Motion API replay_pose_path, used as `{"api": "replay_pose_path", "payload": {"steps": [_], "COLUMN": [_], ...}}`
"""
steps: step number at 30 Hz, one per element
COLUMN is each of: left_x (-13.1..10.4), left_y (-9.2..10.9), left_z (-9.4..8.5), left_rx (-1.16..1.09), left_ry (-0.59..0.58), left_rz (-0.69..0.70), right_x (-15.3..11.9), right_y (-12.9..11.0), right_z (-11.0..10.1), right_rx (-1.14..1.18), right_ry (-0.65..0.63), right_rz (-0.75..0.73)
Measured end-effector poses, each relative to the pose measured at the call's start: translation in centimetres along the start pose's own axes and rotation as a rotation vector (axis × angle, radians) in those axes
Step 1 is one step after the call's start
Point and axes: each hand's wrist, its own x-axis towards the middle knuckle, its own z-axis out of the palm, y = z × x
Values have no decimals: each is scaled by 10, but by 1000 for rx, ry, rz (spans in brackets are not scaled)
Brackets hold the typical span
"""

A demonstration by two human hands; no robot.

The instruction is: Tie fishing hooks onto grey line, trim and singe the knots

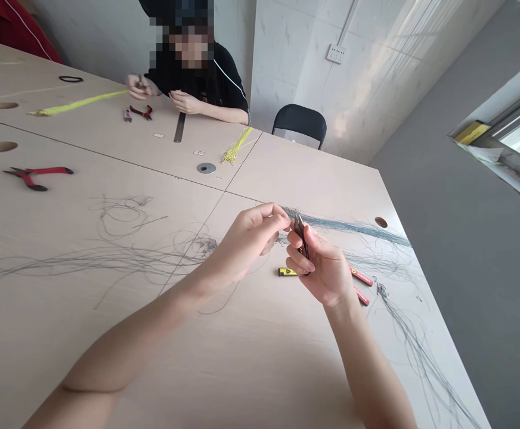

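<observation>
My right hand [320,262] is closed around small dark metal snips [302,235], their pointed tips up. Close by on the left, my left hand [260,232] pinches thumb and fingertips together near those tips; what it holds is too small to make out. Behind both hands lies a bundle of blue-grey strands [353,226]. Loose grey strands [121,262] spread across the table to the left, tangled near my left wrist. Another grey bundle [412,333] runs down the right side. Below my right hand are a yellow-and-black stick [287,272] and red sticks [362,276], partly covered.
Red-handled pliers [36,176] lie at the left. Across the table [197,381] sits a person in black [226,77], hands near yellow strands [81,104]. Another yellow bundle [237,146] and a grey disc [206,168] are nearer. A black chair [300,122] stands behind.
</observation>
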Motion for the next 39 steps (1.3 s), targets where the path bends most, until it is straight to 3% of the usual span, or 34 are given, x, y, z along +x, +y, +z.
{"api": "replay_pose_path", "payload": {"steps": [17, 26, 29, 33, 36, 39], "left_x": [1, 1, 4, 8, 8, 8], "left_y": [0, 0, 7, 24, 33, 34], "left_z": [0, -4, -12, -28, -39, -43], "left_rx": [6, 7, -46, -141, -157, -147], "left_ry": [19, 32, 73, 260, 372, 394], "left_rz": [-1, 16, 58, 133, 202, 225], "right_x": [1, 0, -1, 9, 23, 36], "right_y": [1, -11, -15, 2, 30, 63], "right_z": [-1, -7, -15, -23, -22, -18], "right_rx": [-4, -59, -314, -866, -1162, -1367], "right_ry": [-3, 92, 215, 338, 285, 170], "right_rz": [-2, -79, -169, -221, -157, -128]}}
